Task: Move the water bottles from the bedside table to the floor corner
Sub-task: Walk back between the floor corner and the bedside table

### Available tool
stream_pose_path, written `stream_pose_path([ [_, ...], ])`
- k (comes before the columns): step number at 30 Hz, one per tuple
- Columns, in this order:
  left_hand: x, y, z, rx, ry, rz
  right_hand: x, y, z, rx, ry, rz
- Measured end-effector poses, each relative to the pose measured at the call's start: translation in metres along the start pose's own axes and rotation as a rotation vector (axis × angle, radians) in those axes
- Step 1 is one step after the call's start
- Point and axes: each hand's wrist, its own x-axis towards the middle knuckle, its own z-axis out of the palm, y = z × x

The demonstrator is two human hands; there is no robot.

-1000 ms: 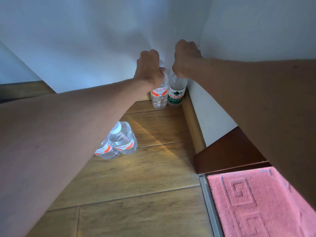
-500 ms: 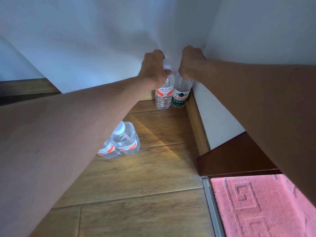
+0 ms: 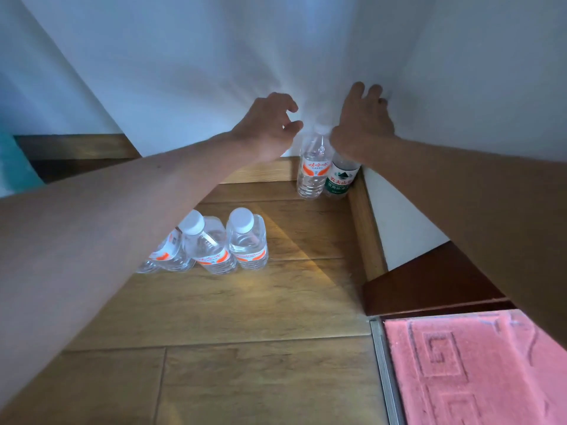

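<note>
Two bottles [image 3: 325, 176] stood tight in the corner, against the baseboard [image 3: 366, 228] and white curtain [image 3: 214, 72]. Three bottles [image 3: 221, 243] stood well apart from them. Between both groups the wooden floor [image 3: 245, 317] was free.

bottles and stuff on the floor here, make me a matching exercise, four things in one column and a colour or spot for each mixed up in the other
Things:
1. green-label bottle
2. orange-label bottle
3. mat
4. three small bottles

Descriptions:
A. pink, lower right
B. tight in the corner, under the right hand
C. grouped beside the left forearm
D. upright, just left of the corner bottle

Pairs: 1-B, 2-D, 3-A, 4-C
</note>
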Motion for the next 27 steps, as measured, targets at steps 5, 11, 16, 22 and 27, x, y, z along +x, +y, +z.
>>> stream_pose_path([
  [5, -0.043, -0.009, -0.043, 0.205, -0.099, 0.107, -0.029, -0.035, -0.013, -0.151, 0.061, -0.300],
  [11, -0.094, -0.022, -0.077, 0.314, -0.166, 0.058, -0.072, -0.077, -0.022, 0.000, -0.254, -0.560],
  [16, -0.133, -0.033, -0.076, 0.441, -0.240, 0.046, -0.096, -0.096, -0.019, -0.201, -0.606, -0.770],
  [22, -0.161, -0.060, -0.066, 0.456, -0.372, 0.086, -0.103, -0.094, -0.008, -0.367, -0.729, -0.853],
  [27, -0.156, -0.074, -0.063, 0.387, -0.351, 0.126, -0.105, -0.095, -0.002, -0.415, -0.662, -0.916],
])
